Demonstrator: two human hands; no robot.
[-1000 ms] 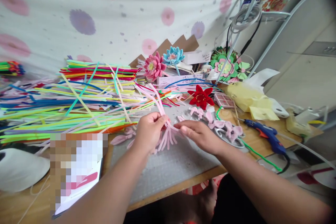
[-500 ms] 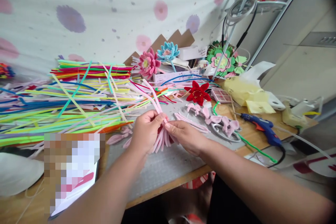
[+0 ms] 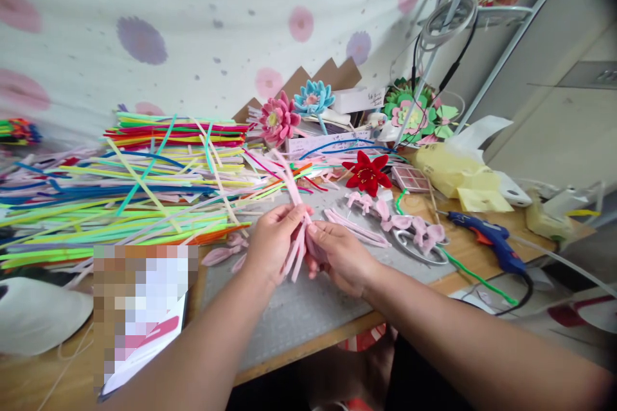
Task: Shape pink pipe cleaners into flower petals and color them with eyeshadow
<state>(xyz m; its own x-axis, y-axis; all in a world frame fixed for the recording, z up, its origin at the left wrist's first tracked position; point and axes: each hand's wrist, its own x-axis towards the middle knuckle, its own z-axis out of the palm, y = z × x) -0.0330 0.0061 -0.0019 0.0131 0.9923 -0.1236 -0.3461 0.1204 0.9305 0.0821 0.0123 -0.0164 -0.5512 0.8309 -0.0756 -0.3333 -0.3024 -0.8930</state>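
Observation:
Both hands grip one bundle of pale pink pipe cleaners [image 3: 292, 183] above the grey cutting mat [image 3: 270, 334]. My left hand [image 3: 276, 237] pinches the bundle at its middle, thumb on top. Close beside it, my right hand [image 3: 341, 250] is closed on the strands at the bundle's lower right. Long ends point up and away; several loose ends fan down between the hands. Some fingertips are hidden behind the strands. More pink pipe cleaners [image 3: 359, 228] lie on the mat to the right, and folded pink petal pieces [image 3: 225, 252] lie to the left.
Colourful pipe cleaners [image 3: 159, 173] are heaped at the left. A red flower [image 3: 367, 173], pink bent pieces [image 3: 409, 225] and scissors [image 3: 419, 250] lie right of centre. A blue glue gun [image 3: 489, 237] rests at the right; a phone [image 3: 144, 334] lies front left.
The right hand has shifted on the strands, and its fingers now wrap some of the lower ends. Fewer loose ends fan out below. The whole view has moved slightly.

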